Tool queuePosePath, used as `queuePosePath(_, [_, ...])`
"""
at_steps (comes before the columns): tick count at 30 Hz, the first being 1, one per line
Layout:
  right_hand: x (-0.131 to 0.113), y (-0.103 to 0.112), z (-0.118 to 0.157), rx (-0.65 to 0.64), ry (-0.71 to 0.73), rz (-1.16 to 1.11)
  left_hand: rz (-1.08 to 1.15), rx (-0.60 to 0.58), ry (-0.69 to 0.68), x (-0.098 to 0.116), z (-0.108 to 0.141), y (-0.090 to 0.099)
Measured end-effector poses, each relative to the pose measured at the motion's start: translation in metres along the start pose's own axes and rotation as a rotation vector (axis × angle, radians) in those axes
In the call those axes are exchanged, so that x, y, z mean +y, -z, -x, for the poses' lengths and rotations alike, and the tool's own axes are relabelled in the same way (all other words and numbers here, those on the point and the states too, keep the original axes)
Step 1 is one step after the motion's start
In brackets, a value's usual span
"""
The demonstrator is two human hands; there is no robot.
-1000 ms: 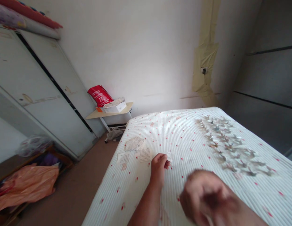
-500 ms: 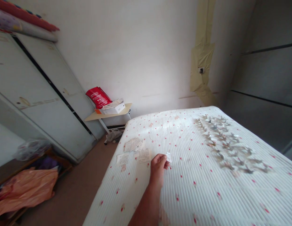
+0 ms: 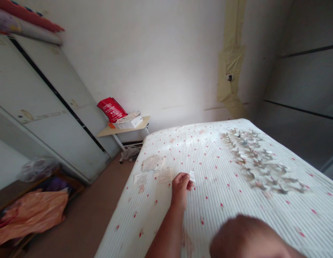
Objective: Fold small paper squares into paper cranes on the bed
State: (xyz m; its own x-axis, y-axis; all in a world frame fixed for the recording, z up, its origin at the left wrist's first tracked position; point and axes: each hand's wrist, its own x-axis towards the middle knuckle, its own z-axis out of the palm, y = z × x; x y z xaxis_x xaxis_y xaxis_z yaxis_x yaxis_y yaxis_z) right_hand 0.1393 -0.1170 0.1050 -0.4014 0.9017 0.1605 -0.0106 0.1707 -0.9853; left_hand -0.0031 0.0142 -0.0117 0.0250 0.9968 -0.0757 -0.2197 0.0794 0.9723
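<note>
My left hand (image 3: pixel 181 187) is closed, with a small folded piece of white paper (image 3: pixel 192 176) pinched between thumb and fingers over the middle of the bed. At the bottom right my right hand (image 3: pixel 244 236) shows as a blurred rounded shape near the camera; its fingers are smeared and hidden. Left of my left hand lie a printed paper sheet (image 3: pixel 164 175), another printed sheet (image 3: pixel 141 179) and a small pile of printed papers (image 3: pixel 153 163). Rows of several folded paper figures (image 3: pixel 259 157), shaped like birds, stand on the right side of the bed.
The bed (image 3: pixel 209 229) has a white ribbed cover with red dots. Beyond its far left corner, a small table (image 3: pixel 106 132) carries a red bag (image 3: pixel 112 109) and a white box (image 3: pixel 131 123). A cabinet (image 3: pixel 51 118) and an orange plastic bag (image 3: pixel 32 215) are at left.
My right hand has come into view at the bottom right. My left hand keeps its hold on the folded paper in nearly the same place.
</note>
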Motion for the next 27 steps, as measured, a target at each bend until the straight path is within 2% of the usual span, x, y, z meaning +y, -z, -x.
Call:
queuePosePath(3, [0.024,0.018,-0.039,0.221,0.136,0.203,-0.016,0.004,0.003,0.002,0.001,-0.001])
queuePosePath(4, [0.037,0.024,-0.052,0.350,0.193,0.289,-0.012,0.002,0.003,0.002,0.001,-0.001])
queuePosePath(6, [0.067,0.034,-0.071,0.463,0.218,0.355,-0.005,-0.001,0.001,0.001,0.001,-0.001])
queuePosePath(9, [0.105,0.041,-0.082,0.439,0.159,0.324,-0.013,-0.016,-0.006,-0.001,0.001,-0.001])
queuePosePath(12, [0.124,0.038,-0.084,0.400,0.058,0.182,-0.010,-0.029,-0.006,-0.002,0.001,0.000])
queuePosePath(19, [0.128,0.034,-0.088,0.370,-0.058,-0.076,-0.003,-0.037,-0.019,0.002,0.003,-0.002])
queuePosePath(23, [0.131,0.035,-0.087,0.344,-0.081,-0.118,-0.027,-0.043,-0.016,0.004,0.005,-0.004])
queuePosePath(27, [0.129,0.037,-0.085,0.384,-0.120,-0.135,-0.058,-0.103,-0.028,0.005,0.006,-0.003])
